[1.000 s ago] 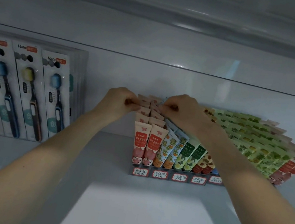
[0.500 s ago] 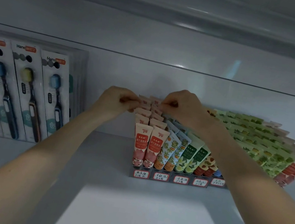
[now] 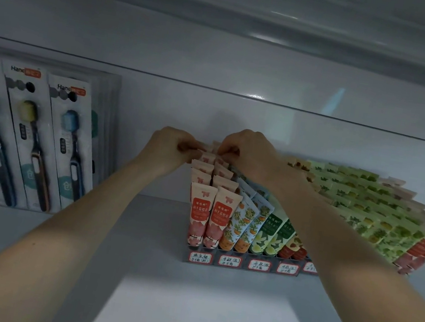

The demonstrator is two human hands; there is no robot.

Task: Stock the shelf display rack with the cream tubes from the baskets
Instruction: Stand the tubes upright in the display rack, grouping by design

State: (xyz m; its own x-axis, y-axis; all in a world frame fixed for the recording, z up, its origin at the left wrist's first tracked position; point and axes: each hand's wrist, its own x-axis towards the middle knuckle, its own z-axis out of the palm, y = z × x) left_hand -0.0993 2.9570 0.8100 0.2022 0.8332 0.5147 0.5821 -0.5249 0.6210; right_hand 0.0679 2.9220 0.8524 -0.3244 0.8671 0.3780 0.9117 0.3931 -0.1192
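Note:
A dark display rack with handwritten price labels stands on the white shelf, filled with rows of upright cream tubes. The two leftmost columns hold pink tubes; orange-patterned, green and red ones stand to their right. My left hand pinches the top edge of a pink tube at the back of the left column. My right hand pinches the top of a pink tube at the back of the neighbouring column. Both hands' fingers are curled, and the tubes they hold are mostly hidden.
Packaged toothbrushes lean against the back wall at the left. More green and red tubes fan out to the right of the rack. An upper shelf hangs overhead. The white shelf surface spreads in front of the rack.
Both hands have stayed at the back of the pink columns, shifting slightly up and back. The view has tilted a little.

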